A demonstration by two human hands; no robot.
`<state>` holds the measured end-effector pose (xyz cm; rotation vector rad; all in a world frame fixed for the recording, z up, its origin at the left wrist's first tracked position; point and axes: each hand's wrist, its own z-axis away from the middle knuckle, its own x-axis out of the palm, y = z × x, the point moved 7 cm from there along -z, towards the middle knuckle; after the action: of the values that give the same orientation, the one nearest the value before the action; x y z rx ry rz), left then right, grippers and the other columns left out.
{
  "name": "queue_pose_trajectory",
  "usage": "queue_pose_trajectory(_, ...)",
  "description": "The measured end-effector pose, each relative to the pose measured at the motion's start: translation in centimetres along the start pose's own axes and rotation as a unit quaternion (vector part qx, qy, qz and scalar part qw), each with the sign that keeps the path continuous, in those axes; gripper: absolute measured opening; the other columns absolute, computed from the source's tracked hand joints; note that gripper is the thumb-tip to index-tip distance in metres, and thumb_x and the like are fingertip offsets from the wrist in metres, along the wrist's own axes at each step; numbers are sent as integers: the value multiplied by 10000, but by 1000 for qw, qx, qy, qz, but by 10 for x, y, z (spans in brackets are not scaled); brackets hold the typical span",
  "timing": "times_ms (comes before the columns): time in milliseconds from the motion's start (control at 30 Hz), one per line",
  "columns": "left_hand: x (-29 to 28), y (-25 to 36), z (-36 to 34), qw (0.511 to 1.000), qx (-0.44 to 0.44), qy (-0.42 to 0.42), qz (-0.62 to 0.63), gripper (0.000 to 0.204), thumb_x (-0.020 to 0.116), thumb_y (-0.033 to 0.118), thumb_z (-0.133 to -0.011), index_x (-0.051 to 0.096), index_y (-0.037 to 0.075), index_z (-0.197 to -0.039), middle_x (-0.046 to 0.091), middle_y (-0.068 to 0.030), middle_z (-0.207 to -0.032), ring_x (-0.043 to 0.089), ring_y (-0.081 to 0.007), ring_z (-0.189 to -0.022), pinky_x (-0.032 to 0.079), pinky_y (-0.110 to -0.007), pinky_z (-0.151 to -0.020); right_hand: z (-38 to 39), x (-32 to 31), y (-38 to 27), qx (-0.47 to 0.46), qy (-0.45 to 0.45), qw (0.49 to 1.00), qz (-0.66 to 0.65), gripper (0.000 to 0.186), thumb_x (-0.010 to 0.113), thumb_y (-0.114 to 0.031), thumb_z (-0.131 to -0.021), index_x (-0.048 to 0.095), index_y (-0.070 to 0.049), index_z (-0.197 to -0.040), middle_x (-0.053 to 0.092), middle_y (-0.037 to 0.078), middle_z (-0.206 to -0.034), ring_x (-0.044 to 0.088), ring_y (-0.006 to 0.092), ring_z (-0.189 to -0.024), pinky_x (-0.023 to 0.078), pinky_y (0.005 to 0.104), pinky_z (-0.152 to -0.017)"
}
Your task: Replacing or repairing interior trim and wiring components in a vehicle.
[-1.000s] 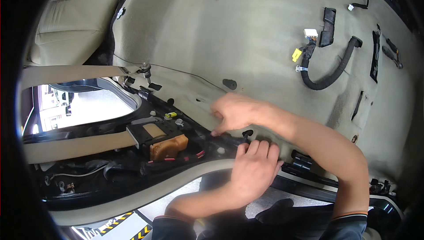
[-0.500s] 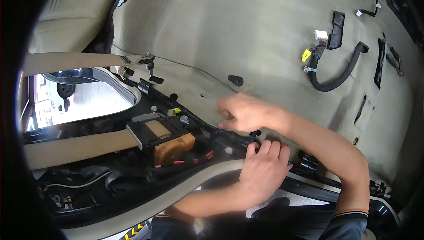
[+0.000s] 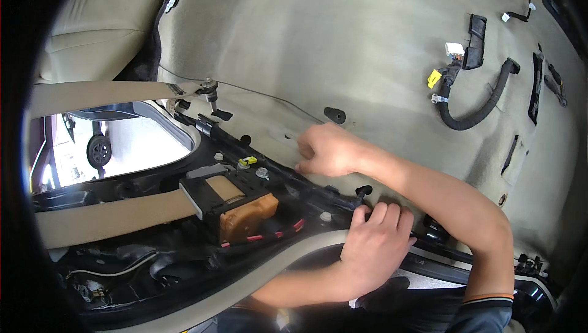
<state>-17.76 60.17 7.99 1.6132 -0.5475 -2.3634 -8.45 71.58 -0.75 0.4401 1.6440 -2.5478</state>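
Note:
My left hand point(image 3: 376, 244) reaches in over the pale door seal point(image 3: 306, 244), its fingers bent down at the border between the black sill and the beige floor carpet point(image 3: 269, 33). A black clip-like stub point(image 3: 364, 191) stands just beyond its thumb. My right hand point(image 3: 327, 149) is a closed fist low on the carpet, beside the black wiring run point(image 3: 278, 161) along the sill. Whatever its curled fingers grip is hidden, as are the left fingertips. A thin dark cord point(image 3: 257, 92) crosses the carpet toward the right hand.
A seat-belt retractor point(image 3: 226, 195) with an orange-brown block sits at left; its tan belt point(image 3: 122, 217) stretches leftward. A bolt point(image 3: 209, 88) holds another belt end. On the carpet lies a black wiring harness point(image 3: 468, 122) with white and yellow connectors. A leather seat point(image 3: 104, 27) is at far left.
The whole view has shifted slightly, moving the scene a little right. Both hands keep nearly the same places at the carpet border; my right fist looks slightly more tightly curled.

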Motion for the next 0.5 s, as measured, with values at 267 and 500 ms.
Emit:
queue_pose_trajectory(267,2,-3,-2,1000,3,-14,20,458,754,357,-796,603,56,-1106,571,-72,-973,554,-224,-965,404,-392,-811,-2,17,1,-43,-25,999,10,386,669,-380,-894,672,6,-895,679,228,-847,655,418,-865,507,486,-760)
queue_pose_trajectory(500,-3,-1,1,1000,18,-13,17,450,758,359,-771,614,61,-1076,571,-62,-945,550,-214,-948,402,-382,-810,-36,10,-19,-59,36,997,14,374,678,-372,-887,643,0,-874,671,215,-846,644,413,-865,497,485,-742)
